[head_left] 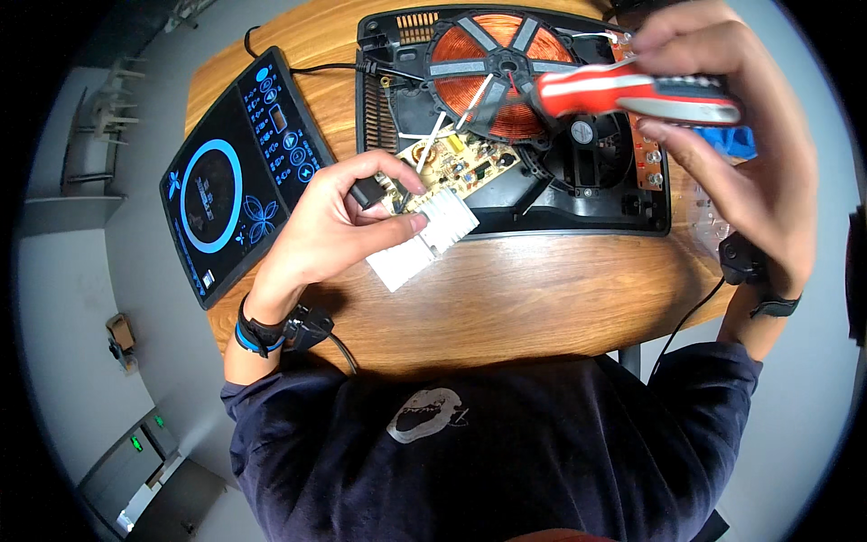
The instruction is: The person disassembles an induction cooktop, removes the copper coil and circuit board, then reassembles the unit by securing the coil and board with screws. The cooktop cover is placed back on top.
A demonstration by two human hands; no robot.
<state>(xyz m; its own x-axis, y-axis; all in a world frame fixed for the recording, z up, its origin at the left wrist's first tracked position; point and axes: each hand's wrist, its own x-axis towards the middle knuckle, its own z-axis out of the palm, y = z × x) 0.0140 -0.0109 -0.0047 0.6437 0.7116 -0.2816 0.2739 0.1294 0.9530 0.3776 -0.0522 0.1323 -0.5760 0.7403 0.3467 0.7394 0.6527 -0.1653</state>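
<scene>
My left hand [334, 212] is closed on the edge of a yellowish circuit board [470, 172], thumb on its silver finned heat sink [442, 221]. The board is tilted at the near left of an opened black induction cooker base [542, 222]. White wires rise from the board toward the round copper coil [447, 81]. My right hand [759, 135], above the base's right side, grips a red, black and grey screwdriver [587, 90] between thumb and fingers. Its handle lies roughly level over the coil's right part; I cannot make out where its tip is.
The cooker's black top panel [257, 203] with blue markings lies at the left of the wooden table [542, 298]. A fan [582, 158] sits in the base, beside a narrow reddish-brown board [648, 163]. Something blue [730, 142] and clear plastic [706, 217] lie at the right.
</scene>
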